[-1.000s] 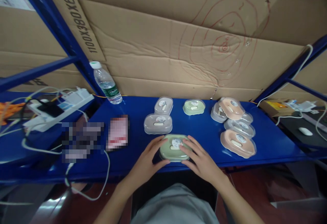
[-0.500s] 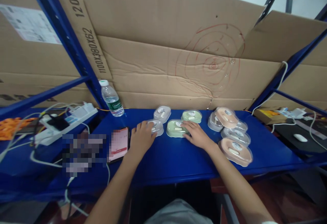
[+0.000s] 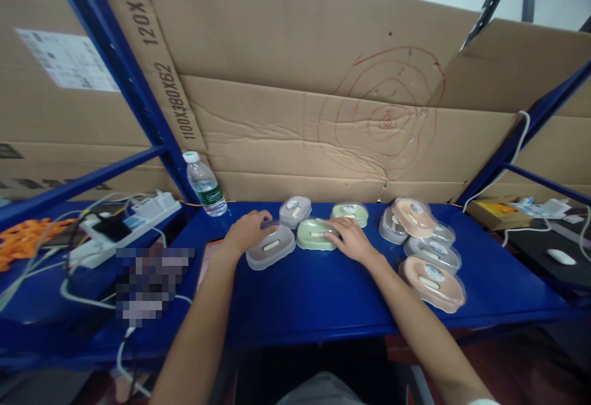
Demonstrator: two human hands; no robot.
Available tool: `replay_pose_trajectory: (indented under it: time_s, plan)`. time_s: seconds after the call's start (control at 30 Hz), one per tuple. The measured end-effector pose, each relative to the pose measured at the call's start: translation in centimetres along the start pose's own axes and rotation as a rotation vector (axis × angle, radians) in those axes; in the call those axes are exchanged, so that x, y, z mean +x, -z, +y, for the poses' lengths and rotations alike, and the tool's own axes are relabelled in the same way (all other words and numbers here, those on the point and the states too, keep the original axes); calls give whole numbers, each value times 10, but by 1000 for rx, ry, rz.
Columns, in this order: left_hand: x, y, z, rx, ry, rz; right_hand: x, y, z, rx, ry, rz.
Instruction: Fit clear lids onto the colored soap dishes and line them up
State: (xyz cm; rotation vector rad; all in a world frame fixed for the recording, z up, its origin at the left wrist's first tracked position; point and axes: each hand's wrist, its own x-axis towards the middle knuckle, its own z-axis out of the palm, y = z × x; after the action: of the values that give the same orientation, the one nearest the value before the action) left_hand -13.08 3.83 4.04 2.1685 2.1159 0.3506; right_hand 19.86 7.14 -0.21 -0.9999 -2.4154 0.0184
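In the head view, my left hand (image 3: 249, 232) grips the far left end of a grey oval plastic box (image 3: 271, 248) with a clear lid and a pale bar-shaped handle on top. My right hand (image 3: 354, 240) has its fingers curled over the right end of a similar green box (image 3: 314, 235). The two boxes lie side by side, nearly touching. Behind them sit another grey box (image 3: 295, 211) and another green box (image 3: 349, 213), each with a round label.
Several beige and grey boxes are piled at the right, including a beige box (image 3: 433, 283). A water bottle (image 3: 206, 186) stands at the back left. A phone (image 3: 205, 263) lies partly behind my left arm, near a power strip (image 3: 124, 232). Cardboard (image 3: 277, 103) backs the blue table (image 3: 318, 306).
The grey box under my left hand has come nearer to me and leftward, and it has turned. My right hand stays at the green box, whose label is now covered. The view has shifted slightly.
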Motion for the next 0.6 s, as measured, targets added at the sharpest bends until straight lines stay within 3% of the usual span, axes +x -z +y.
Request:
replay_pose_trajectory:
  time_s: [0.13,0.27,0.47,0.6]
  plan:
    - [-4,-8,8,30,48,70,0,-1,-15,-87,-43,65]
    - [-16,-11,25,52,31,123,-1,-7,-38,-126,95,-59]
    - [-32,-22,40,22,-85,-52,-3,-18,-52,-178,48,-175]
    - [-33,-24,40,-22,-152,-67,-2,-12,-45,-113,-9,-174]
